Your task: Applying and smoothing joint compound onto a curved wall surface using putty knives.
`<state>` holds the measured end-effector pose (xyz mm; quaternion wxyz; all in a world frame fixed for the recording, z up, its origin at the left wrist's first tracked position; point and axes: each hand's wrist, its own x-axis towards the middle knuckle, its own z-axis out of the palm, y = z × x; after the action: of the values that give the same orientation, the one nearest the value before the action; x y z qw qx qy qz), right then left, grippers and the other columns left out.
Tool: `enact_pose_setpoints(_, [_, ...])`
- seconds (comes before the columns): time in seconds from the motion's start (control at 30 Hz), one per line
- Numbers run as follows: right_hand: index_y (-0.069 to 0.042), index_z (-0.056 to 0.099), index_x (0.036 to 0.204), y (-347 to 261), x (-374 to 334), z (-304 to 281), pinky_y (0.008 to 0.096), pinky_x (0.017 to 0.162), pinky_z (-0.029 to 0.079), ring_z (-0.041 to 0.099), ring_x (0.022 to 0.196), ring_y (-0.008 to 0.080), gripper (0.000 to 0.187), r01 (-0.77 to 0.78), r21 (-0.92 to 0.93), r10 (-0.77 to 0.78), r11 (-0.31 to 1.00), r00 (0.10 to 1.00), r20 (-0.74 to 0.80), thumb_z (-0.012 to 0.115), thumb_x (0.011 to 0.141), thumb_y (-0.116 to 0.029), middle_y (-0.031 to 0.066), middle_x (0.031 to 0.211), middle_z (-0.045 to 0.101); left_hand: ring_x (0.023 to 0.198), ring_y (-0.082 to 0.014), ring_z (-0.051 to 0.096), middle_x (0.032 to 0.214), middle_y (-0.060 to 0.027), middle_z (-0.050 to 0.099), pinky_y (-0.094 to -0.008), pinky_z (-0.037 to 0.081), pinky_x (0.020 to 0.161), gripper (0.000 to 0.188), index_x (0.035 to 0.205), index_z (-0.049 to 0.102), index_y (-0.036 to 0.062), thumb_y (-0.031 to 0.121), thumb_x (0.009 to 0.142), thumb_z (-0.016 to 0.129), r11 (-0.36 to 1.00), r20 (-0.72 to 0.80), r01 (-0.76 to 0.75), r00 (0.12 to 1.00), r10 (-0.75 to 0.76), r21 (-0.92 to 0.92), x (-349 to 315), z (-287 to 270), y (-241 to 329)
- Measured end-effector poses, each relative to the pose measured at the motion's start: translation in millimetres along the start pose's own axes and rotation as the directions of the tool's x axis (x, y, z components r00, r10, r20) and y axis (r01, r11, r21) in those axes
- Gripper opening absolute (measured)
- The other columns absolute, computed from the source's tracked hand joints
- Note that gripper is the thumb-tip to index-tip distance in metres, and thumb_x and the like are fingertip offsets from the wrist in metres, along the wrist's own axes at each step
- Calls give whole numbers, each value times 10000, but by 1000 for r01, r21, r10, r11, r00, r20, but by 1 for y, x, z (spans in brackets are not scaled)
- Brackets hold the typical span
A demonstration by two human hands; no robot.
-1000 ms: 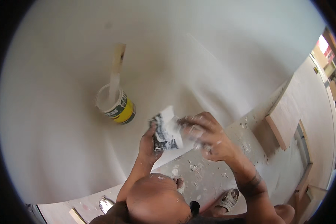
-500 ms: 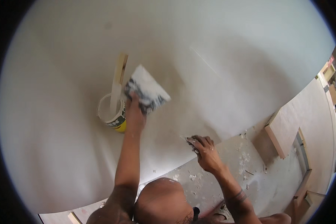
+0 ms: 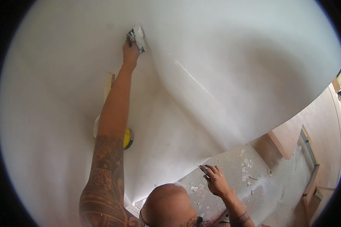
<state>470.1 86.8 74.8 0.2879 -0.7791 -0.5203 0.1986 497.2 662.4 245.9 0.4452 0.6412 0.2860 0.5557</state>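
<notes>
My left hand (image 3: 130, 53) is stretched far forward, closed on a wide flat scraper (image 3: 139, 36) smeared with white filler and dark marks. The scraper is close to the white surface (image 3: 201, 41); whether it touches is unclear. My right hand (image 3: 216, 182) is lower right, fingers closed round a small putty knife (image 3: 204, 169), mostly hidden in the grip. Behind my left forearm stands a filler bucket with a yellow band (image 3: 128, 139), largely covered by the arm. A pale wooden stick (image 3: 108, 84) rises above it. A thin white line (image 3: 193, 78) runs diagonally across the surface.
Below the white surface lies a grey floor (image 3: 235, 166) strewn with white scraps and debris. At the right are a pinkish wooden box-like piece (image 3: 282, 145) and a large light wooden panel (image 3: 322, 117). Assorted items lie at the far right rim.
My left hand has carried the scraper forward, away from the bucket, and its forearm now covers much of the bucket. My right hand has moved slightly nearer to me with the putty knife.
</notes>
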Motion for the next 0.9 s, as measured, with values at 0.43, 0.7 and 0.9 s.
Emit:
enact_pose_setpoints(0.43, [-101, 563, 1324, -4, -5, -6, 441, 973, 433, 544, 1106, 336, 493, 26, 11, -26, 1000, 998, -53, 624, 841, -24, 112, 1253, 601, 959, -178, 584, 1088, -121, 648, -305, 458, 875, 369, 1284, 527, -36, 241, 1050, 463, 993, 10, -1, 1000, 2, -120, -35, 17, 8])
enact_pose_setpoints(0.7, [-115, 569, 1326, -15, 11, -2, 432, 971, 440, 553, 1103, 330, 503, 144, 42, -141, 989, 988, -64, 622, 838, -9, 112, 1256, 608, 920, -141, 562, 1047, -86, 643, -296, 464, 844, 349, 1256, 543, -33, 239, 1054, 460, 998, 119, 0, 993, 8, -70, -143, 16, 61])
enact_pose_setpoints(0.9, [-123, 579, 1314, -15, 4, -18, 430, 983, 452, 556, 1117, 333, 510, 169, 35, -165, 985, 981, -99, 640, 824, 5, 118, 1258, 609, 851, -100, 503, 965, -35, 622, -259, 440, 764, 378, 1168, 586, -31, 313, 1055, 476, 995, 218, -67, 973, 80, -68, -245, 24, 96])
